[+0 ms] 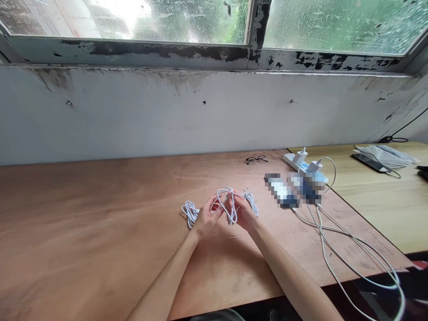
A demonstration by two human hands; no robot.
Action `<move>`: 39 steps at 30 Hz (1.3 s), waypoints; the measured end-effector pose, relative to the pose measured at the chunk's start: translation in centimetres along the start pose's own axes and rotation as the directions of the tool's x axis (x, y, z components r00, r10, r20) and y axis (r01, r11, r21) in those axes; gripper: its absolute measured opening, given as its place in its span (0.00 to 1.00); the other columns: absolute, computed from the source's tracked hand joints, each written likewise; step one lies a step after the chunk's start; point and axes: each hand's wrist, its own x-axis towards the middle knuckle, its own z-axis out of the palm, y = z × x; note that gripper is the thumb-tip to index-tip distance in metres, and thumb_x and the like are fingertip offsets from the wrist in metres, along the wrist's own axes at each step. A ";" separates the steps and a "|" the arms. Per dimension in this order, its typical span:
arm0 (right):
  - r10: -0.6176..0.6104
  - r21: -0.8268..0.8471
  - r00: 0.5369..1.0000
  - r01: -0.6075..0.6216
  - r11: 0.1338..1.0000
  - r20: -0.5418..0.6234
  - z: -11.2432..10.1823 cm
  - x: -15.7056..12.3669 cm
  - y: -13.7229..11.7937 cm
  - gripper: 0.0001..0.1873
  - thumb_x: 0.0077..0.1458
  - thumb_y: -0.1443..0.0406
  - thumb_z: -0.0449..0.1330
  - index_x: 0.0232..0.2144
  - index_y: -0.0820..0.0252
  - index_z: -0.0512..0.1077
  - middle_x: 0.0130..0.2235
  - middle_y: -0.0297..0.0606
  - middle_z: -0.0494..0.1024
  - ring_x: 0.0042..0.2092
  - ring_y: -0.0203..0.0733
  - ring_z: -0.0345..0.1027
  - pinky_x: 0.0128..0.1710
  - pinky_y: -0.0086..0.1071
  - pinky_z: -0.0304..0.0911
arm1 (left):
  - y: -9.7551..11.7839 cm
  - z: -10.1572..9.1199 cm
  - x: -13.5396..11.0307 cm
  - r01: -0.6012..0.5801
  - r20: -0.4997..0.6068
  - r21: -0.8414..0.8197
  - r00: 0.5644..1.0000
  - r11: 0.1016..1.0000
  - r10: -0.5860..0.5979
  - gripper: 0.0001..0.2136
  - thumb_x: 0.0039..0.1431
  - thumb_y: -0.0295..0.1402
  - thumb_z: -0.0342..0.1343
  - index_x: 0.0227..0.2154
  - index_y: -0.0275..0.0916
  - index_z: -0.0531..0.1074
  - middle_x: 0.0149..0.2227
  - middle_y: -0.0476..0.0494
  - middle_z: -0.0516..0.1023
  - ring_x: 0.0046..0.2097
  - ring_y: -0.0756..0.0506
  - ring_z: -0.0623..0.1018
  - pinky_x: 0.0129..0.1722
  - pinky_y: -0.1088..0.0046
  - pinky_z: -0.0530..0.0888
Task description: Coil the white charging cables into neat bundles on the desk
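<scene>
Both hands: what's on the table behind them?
A white cable bundle shows beside the left hand, another bundle behind the right hand; glasses lie farther back on the table. Whatever the hands and held cable cover can't be seen.

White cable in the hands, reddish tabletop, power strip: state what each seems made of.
White cable: probably matte, flexible plastic or rubber sheathing, given its soft loops.
Reddish tabletop: likely wood or veneer, low sheen; faint grain shows.
Power strip: apparently hard, smooth plastic, with straight edges.
</scene>
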 end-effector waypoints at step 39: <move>0.150 -0.245 0.981 -0.117 0.962 0.121 -1.1 -0.4 -2.0 0.17 0.44 0.52 0.62 0.27 0.60 0.68 0.14 0.21 0.47 0.16 0.26 0.35 0.15 0.24 0.37 | 1.1 -1.4 0.1 -0.022 0.043 0.185 0.999 0.982 0.015 0.17 0.58 0.43 0.48 0.44 0.39 0.71 0.35 0.44 0.75 0.25 0.50 0.69 0.27 0.74 0.67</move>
